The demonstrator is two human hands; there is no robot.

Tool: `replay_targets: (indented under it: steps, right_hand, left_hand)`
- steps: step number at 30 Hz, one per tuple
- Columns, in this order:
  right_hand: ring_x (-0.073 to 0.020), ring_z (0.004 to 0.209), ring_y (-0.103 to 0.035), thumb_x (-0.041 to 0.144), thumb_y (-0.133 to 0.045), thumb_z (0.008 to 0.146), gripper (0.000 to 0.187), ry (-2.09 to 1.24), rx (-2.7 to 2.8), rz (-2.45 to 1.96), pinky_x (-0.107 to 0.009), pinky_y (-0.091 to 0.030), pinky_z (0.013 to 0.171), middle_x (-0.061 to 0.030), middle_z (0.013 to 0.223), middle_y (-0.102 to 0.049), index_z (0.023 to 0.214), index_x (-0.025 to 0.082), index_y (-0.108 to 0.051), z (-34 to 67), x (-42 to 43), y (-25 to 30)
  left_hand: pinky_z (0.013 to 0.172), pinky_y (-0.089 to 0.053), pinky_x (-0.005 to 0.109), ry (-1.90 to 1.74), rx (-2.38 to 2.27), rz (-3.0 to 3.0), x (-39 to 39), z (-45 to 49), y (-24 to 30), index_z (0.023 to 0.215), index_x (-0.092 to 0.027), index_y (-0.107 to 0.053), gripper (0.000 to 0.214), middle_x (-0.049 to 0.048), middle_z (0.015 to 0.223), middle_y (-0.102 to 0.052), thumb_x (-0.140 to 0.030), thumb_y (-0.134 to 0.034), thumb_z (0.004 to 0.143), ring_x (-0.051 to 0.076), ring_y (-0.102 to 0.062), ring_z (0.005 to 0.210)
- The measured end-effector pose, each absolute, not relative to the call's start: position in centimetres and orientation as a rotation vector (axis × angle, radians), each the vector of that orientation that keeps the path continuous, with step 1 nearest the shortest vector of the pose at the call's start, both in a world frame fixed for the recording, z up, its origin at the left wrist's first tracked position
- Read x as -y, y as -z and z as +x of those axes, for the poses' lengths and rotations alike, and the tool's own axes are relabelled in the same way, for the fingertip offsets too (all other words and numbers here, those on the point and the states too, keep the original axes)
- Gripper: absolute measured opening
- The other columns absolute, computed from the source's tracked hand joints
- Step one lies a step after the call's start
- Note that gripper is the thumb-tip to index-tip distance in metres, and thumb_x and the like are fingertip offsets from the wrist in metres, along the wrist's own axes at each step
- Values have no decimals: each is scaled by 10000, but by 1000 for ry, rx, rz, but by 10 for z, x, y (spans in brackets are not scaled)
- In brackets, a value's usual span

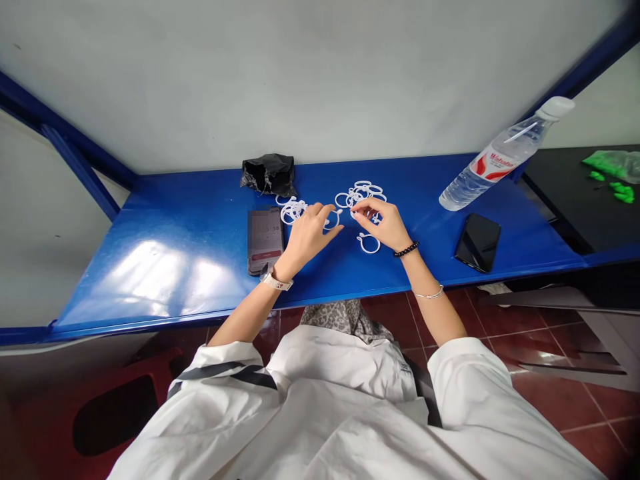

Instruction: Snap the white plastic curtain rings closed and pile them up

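My left hand (311,232) is over the blue table, thumb and fingers apart. A white plastic ring (338,219) with a small tab shows in the gap between them, partly hidden by the fingers. Beside this hand lies a small pile of similar white rings (289,212). My right hand (385,225) has its thumb and forefinger brought together on a white ring (354,214), mostly covered by the fingers. Just beyond it is a second pile of white rings (364,189). One loose ring (370,244) lies nearer me, below the right hand.
A phone with a lit screen (266,240) lies left of my left hand, a crumpled black bag (270,173) behind it. At right are a dark phone (479,243) and a tilted-looking water bottle (500,160). Green pieces (623,192) lie on the neighbouring black surface.
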State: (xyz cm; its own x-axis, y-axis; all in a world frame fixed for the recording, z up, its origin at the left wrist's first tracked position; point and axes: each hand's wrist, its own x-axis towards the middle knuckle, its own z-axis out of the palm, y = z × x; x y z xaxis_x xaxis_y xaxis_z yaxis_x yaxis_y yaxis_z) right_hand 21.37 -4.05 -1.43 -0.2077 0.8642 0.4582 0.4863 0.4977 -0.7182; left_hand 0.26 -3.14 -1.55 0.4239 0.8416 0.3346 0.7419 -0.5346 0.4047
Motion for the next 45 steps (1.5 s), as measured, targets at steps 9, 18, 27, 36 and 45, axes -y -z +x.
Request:
replay_targets:
  steps: [9, 18, 27, 36, 45]
  right_hand:
    - [-178, 671, -612, 424, -736, 821, 257, -506, 2084, -1556, -299, -406, 600, -10, 731, -699, 688, 224, -643, 238, 38, 12]
    - [-161, 659, -559, 563, -793, 735, 415, -563, 2339, -1830, -275, -296, 574, 9, 691, -641, 661, 216, -578, 234, 40, 7]
    - [-148, 659, -540, 323, -719, 774, 215, -602, 2342, -1694, -277, -319, 590, 8, 710, -620, 686, 206, -562, 231, 44, 6]
    - [-146, 687, -581, 414, -698, 856, 223, -835, 1884, -975, -278, -486, 607, -22, 817, -623, 792, 210, -631, 224, 47, 6]
    - [-152, 751, -612, 449, -741, 877, 226, -835, 1831, -809, -300, -548, 663, -41, 925, -659, 878, 228, -695, 217, 48, 10]
  left_hand:
    - [913, -488, 435, -348, -1759, 2554, 15, -18, 12, 1116, -109, -693, 319, 202, 1164, -643, -368, -671, 931, 382, -578, 1158]
    - [933, -489, 459, -408, -1743, 2550, 17, -18, 9, 1157, -106, -660, 395, 204, 1191, -625, -432, -674, 934, 390, -580, 1172]
    - [825, -548, 322, -836, -1096, 2355, 35, 6, 20, 1077, -157, -686, 221, 75, 986, -672, -336, -672, 947, 212, -660, 941]
    - [816, -604, 325, -753, -759, 1835, 43, 17, 27, 1390, -137, -523, 657, 131, 1163, -717, -458, -738, 858, 217, -717, 960]
    - [723, -575, 272, -948, -726, 1876, 52, 21, 17, 1072, -120, -692, 344, 38, 794, -739, -369, -707, 836, 156, -688, 716]
